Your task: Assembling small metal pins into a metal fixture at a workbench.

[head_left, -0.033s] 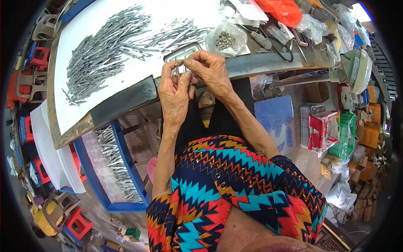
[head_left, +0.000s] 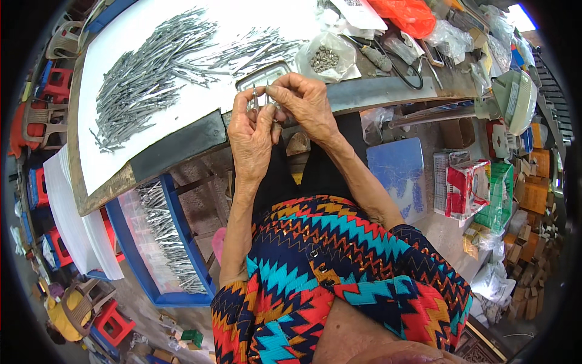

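1. A white card (head_left: 367,14) carried a printed square code!
2. The left hand (head_left: 250,136) pinched a slim metal piece (head_left: 255,97), long axis pointing away from the body, at the table (head_left: 388,91) edge.
3. Just beside, the right hand (head_left: 308,106) pressed thumb and finger together, contents too small to tell.

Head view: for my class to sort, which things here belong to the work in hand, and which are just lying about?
Seem part of the work:
- left hand and right hand, pinching small metal pieces
- metal strips on the table
- probably the clear bag beside them

Apparently just lying about:
- red stool
- green basket
- blue board
- wooden blocks
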### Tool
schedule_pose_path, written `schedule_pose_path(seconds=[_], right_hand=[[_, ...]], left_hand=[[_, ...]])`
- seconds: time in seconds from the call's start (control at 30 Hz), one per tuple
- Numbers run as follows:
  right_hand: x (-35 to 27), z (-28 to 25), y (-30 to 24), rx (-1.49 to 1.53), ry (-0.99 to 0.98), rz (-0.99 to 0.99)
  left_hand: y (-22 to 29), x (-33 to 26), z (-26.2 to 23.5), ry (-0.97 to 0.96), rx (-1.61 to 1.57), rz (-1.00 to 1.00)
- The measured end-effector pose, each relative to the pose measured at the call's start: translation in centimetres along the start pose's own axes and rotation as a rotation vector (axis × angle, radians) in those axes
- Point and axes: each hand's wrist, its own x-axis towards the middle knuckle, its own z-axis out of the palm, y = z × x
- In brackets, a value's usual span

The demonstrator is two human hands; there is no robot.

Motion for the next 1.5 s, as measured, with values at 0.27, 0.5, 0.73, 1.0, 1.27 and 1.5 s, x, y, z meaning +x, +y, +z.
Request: schedule_pose_path(seconds=[0.27, 0.5, 0.73, 1.0, 1.27, 1.5], right_hand=[[2.1, -5.4, -0.4, -0.639, 0.352, -0.375], [4.4, -7.0, 1.4, -1.076, 0.317, -0.427], [4.9, -6.2, 1.4, -1.159, 0.355, -0.243], [4.6, -6.0, 2.1, -1.135, 0.447, -0.345], [3.3, -5.2, 0.9, -0.728, 0.503, -0.353], [0.4, -0.3, -0.7, -0.170, 0.120, -0.222]], left_hand=[[-0.1, -0.2, -0.6, 0.043, 0.067, 0.049], [0.1, -0.2, -0.7, 0.071, 0.046, 0.075], [0.1, -0.2, -0.9, 0.087, 0.039, 0.091], [0.4, -0.5, -1.3, 0.098, 0.043, 0.078], [0.3, -0.3, -1.4, 0.112, -0.077, 0.058], [0.6, -0.2, -1.0, 0.134, -0.083, 0.037]])
